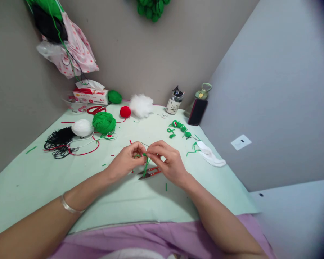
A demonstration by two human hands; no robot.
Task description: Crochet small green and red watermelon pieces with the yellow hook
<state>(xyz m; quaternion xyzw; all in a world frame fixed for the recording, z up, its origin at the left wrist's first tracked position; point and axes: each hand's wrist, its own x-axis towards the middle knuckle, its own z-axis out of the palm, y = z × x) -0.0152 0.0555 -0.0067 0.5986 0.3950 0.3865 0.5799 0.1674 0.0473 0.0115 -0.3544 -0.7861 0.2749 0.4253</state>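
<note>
My left hand (128, 158) and my right hand (169, 162) meet over the middle of the pale green table (29, 180). Both pinch a short piece of green yarn (145, 162) between their fingertips, and its end hangs down between them. A thin needle (144, 144) seems to stick out just above the fingers. Red thread snips (150, 173) lie on the table right under the hands.
At the left lie a green yarn ball (104, 122), a white ball (82, 127), black yarn (59, 142) and loose red yarn (83, 151). Further back are a red ball (125, 112), white stuffing (141, 105), a tissue box (91, 94), a cup (173, 104) and a phone (197, 112). Green crochet pieces (180, 128) and a white cloth (210, 155) lie at the right.
</note>
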